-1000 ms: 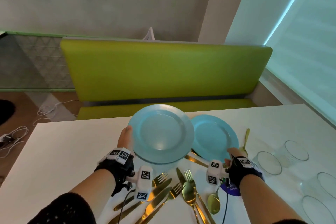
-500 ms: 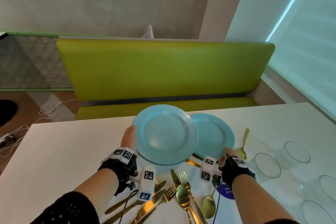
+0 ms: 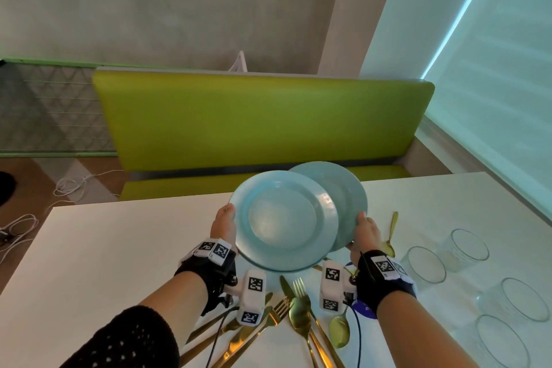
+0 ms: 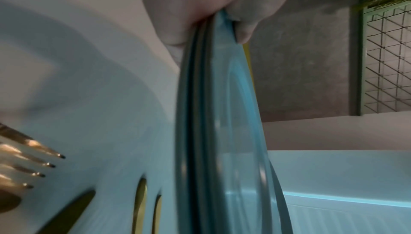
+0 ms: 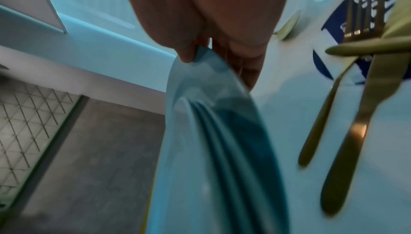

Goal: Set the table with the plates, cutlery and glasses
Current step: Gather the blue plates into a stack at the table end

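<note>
Two round glossy blue plates aloft, left grip (image 3: pixel 224 225) pinching stack (image 3: pixel 282 219), right grip (image 3: pixel 366 231) pinching single plate (image 3: pixel 348 191)

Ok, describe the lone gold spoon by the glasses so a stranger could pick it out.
Start at the white table before the green bench. Just right of the right hand, left of the clear glasses, lies a gold spoon. Unlike the heaped gold cutlery nearer the person, it lies alone, handle pointing towards the bench.

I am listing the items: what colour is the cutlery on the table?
Gold; the cutlery shows best in the head view.
</note>
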A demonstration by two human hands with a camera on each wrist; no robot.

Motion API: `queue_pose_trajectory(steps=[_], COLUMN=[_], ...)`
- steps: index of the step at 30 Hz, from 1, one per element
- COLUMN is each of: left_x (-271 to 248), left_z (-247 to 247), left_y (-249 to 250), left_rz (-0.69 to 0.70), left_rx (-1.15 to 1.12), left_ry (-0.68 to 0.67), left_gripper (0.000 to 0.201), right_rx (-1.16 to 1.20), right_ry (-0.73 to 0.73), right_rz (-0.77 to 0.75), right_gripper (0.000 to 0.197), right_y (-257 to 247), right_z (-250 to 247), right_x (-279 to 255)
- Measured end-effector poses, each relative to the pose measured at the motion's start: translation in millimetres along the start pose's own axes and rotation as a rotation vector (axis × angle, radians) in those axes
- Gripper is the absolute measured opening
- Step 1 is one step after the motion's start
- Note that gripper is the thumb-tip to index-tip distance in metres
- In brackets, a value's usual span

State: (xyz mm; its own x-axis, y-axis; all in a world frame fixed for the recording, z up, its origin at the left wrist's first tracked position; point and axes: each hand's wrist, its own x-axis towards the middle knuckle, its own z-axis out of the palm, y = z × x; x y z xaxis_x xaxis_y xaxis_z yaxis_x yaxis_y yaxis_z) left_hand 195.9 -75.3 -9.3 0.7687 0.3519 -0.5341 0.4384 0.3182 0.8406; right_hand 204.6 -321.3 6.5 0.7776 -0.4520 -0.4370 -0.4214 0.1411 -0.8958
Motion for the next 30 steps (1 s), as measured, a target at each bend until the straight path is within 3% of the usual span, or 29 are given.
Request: queue_pose_trajectory(steps=[3, 11, 16, 21, 26, 28, 30], left_x=[-13, -25, -20, -6, 0, -2, 8], left_z=[-9, -65, -116, -166, -212, -229, -247], left_y=[10, 20, 23, 20, 29, 34, 30], left_rz=[0.067, 0.252, 0.174, 0.19, 0.257, 0.224, 0.176], left_rx=[-0.025, 0.132, 0.195, 0.226, 0.271, 0.312, 0.396], left_ry=[-0.022, -0.027, 0.03, 0.032, 0.019, -0.011, -0.003], left_gripper=[0.041, 0.04, 0.038, 0.034, 0.026, 0.024, 0.037], right_rx=[0.021, -0.021, -0.014, 0.008, -0.072, -0.081, -0.106], right_ry=[0.012, 0.043, 0.1, 0.024, -0.082, -0.107, -0.134], right_rz=[-0.003, 0.12, 0.061, 0.005, -0.105, -0.1, -0.086], right_gripper=[0.039, 0.046, 0.045, 0.07, 0.044, 0.035, 0.039], right_y=[4, 28, 44, 66, 81, 91, 105], right_z=[15, 61, 93, 128, 159, 171, 184], right_x=[-20, -87, -132, -168, -198, -204, -205])
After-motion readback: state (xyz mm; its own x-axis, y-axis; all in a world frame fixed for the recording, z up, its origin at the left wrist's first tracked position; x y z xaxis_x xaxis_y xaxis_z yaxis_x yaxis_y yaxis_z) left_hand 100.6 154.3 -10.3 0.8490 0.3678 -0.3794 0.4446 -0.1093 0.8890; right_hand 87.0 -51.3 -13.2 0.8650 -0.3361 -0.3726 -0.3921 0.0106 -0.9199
